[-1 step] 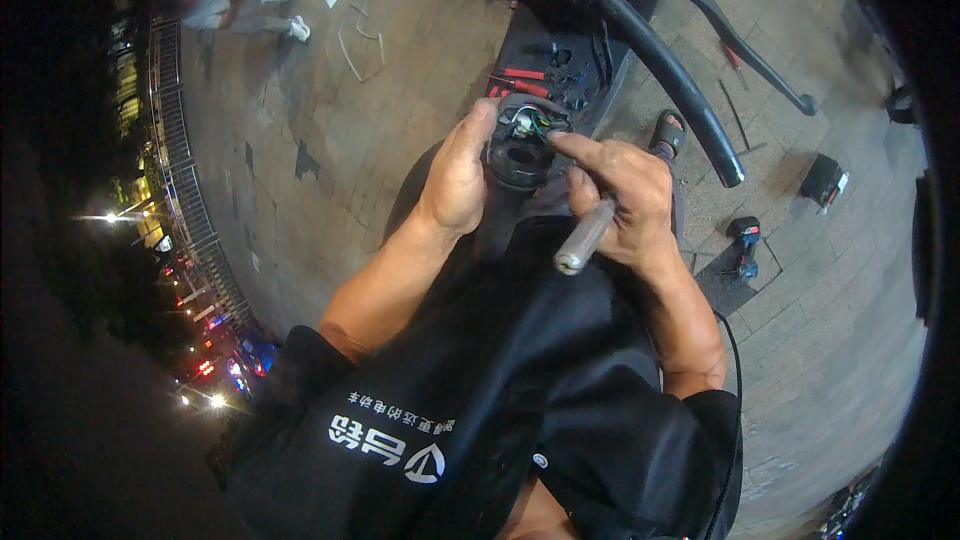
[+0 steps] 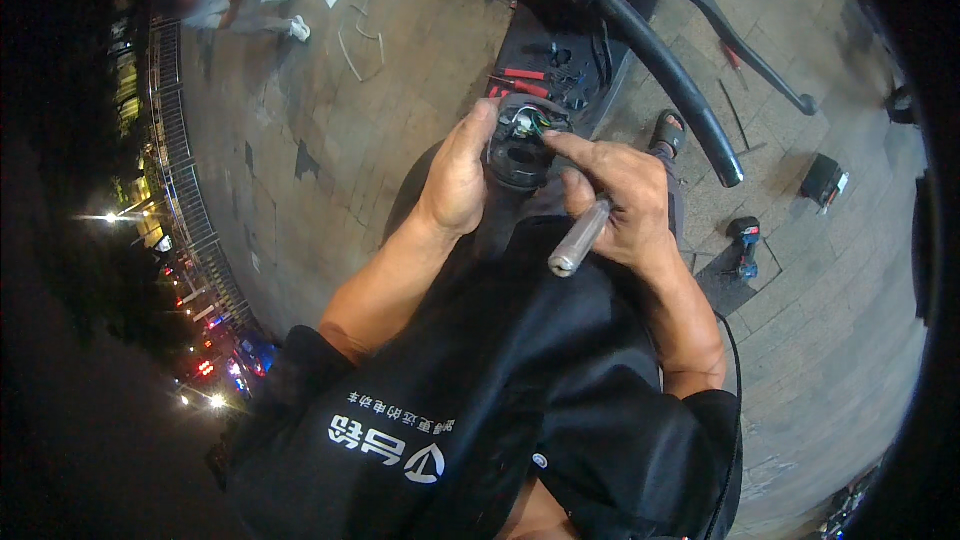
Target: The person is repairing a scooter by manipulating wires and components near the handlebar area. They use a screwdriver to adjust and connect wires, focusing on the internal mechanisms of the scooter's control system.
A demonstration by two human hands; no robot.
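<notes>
The work looks partway through, judging by what lies exposed: the black housing (image 2: 518, 172) is open, its wires (image 2: 541, 127) are uncovered, and the handlebar (image 2: 680, 80) appears to carry no grip or switch unit along its lower stretch. Nothing is closed up yet, so the wiring and the refitting of the housing seem to be what is left.

The housing sits left of the handlebar's end, held up in front of the person's body. It is a dull black, rounded piece with a round hole toward its near side; in the hollow beyond the hole lie a small white part (image 2: 523, 122) and thin wires, some greenish and yellowish (too small to trace one by one).

The left hand (image 2: 458, 178), left of the handlebar, grasps the housing along its side. The right hand (image 2: 622, 190), nearer to the handlebar, is curled around a grey tool handle (image 2: 579, 240), while its index finger stretches to the wires; whether the fingertip touches them, one cannot tell.

Red-handled tools (image 2: 520, 86) lie left of the handlebar, and a cordless drill (image 2: 746, 245) lies on the paving just nearer than its tip.
</notes>
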